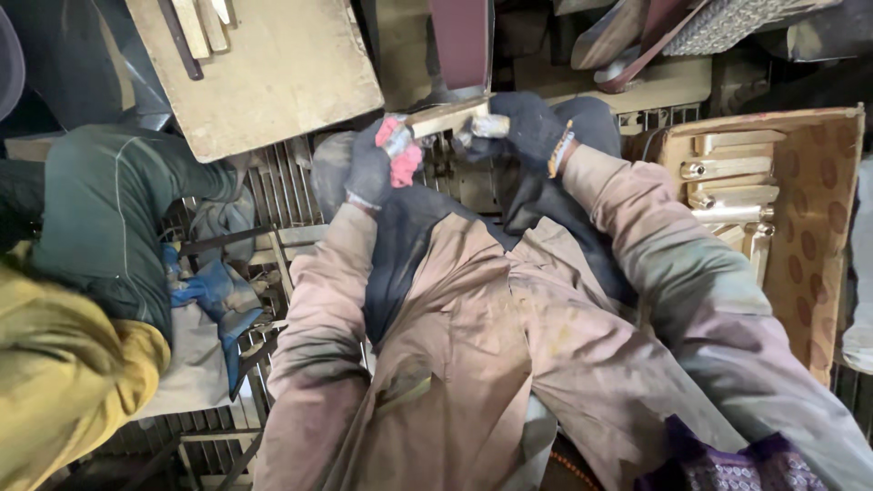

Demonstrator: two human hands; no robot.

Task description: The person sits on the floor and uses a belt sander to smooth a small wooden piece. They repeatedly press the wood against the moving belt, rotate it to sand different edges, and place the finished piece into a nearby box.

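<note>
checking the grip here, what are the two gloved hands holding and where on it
Both hold one brass-coloured metal bar against the sanding belt: the left hand grips its left end, the right hand its right end.

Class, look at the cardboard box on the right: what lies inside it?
Inside the cardboard box lie several pale, brass-coloured metal parts, stacked side by side. The person's right sleeve covers the box's lower left, so anything there is hidden.

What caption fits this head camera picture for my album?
Two gloved hands, left and right, hold a metal bar against a sanding belt.
</note>
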